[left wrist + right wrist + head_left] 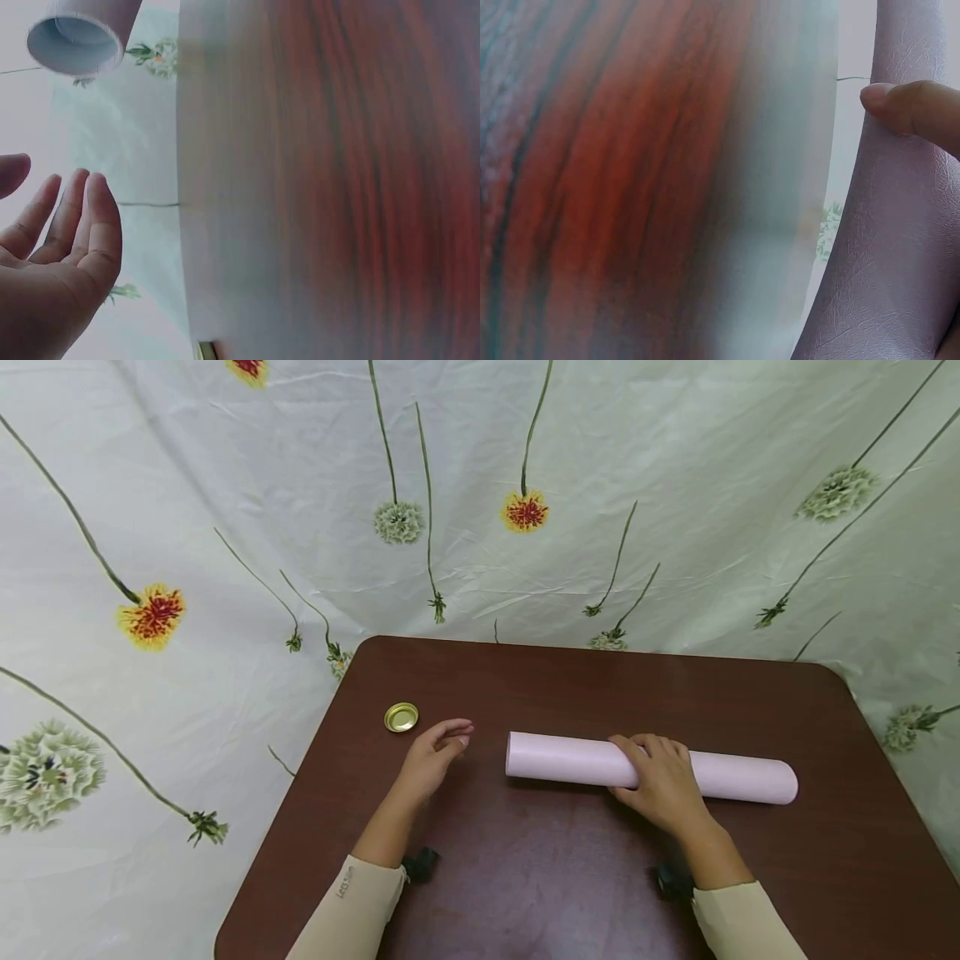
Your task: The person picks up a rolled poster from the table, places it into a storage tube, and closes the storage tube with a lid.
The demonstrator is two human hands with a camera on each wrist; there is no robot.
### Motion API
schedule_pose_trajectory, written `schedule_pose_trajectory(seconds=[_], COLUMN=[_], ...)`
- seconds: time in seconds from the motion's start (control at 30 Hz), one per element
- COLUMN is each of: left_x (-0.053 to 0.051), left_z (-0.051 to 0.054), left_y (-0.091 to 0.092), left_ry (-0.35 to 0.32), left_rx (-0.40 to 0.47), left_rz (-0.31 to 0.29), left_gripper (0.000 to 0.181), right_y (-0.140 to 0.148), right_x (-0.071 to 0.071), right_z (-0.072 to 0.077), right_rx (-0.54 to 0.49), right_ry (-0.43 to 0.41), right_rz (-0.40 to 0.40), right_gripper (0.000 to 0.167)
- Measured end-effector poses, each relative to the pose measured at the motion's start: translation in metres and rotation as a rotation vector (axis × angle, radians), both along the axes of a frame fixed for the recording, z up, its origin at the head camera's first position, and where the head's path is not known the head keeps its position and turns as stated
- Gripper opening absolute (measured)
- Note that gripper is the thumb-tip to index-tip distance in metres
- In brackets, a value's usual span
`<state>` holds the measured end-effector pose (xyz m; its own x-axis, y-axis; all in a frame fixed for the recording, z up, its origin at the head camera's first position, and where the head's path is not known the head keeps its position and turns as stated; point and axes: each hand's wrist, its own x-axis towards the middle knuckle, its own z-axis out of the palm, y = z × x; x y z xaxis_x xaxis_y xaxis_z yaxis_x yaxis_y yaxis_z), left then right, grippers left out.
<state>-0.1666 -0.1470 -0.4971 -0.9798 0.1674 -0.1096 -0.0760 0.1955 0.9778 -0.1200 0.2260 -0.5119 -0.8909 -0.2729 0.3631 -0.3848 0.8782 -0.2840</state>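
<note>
One small gold dish [401, 717] sits at the far left of the worktop [540, 877]; I'd guess thin metal, best pinched by its rim. Just right of it, the left hand [433, 760] holds nothing, its fingers loosely bent. Farther right, a pink tube [566, 760] stretches left to right over the worktop, hollow at its left end. It looks light and stiff, though hard squeezing might dent it; its fine creases should resist slipping. The right hand [663, 783] grips its middle, sensible for balance.
</note>
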Motion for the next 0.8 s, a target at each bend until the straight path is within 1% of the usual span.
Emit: schedule_pose_trajectory(seconds=[0.1,0.23,0.3,0.37,0.43,0.53,0.63,0.8], left_x=[-0.004,-0.01,-0.013,-0.015,-0.016,-0.019,-0.022,-0.028], left_z=[0.002,0.003,0.003,0.005,0.007,0.009,0.008,0.005], left_y=[-0.007,-0.015,-0.02,-0.025,-0.029,-0.035,-0.041,-0.049], left_ry=[-0.018,-0.04,-0.046,-0.068,-0.086,-0.094,-0.061,-0.014], left_rx=[-0.022,-0.015,-0.025,-0.056,-0.106,-0.223,-0.351,-0.512], left_rz=[0.035,0.092,0.105,0.11,0.104,0.087,0.06,0.055], left_gripper=[0.042,0.045,0.046,0.048,0.05,0.056,0.061,0.065], right_y=[0.001,0.002,0.003,0.004,0.005,0.007,0.008,0.01], right_x=[0.0,0.001,0.001,0.002,0.002,0.002,0.002,0.003], right_z=[0.001,0.005,0.007,0.008,0.009,0.009,0.011,0.015], right_rx=[-0.002,-0.006,-0.009,-0.01,-0.008,-0.003,0.002,0.013], right_ry=[0.009,0.007,0.004,0.004,0.014,0.03,0.045,0.052], right_rz=[-0.003,-0.006,-0.009,-0.01,-0.008,-0.001,0.008,0.019], right_gripper=[0.078,0.079,0.079,0.079,0.079,0.079,0.079,0.078])
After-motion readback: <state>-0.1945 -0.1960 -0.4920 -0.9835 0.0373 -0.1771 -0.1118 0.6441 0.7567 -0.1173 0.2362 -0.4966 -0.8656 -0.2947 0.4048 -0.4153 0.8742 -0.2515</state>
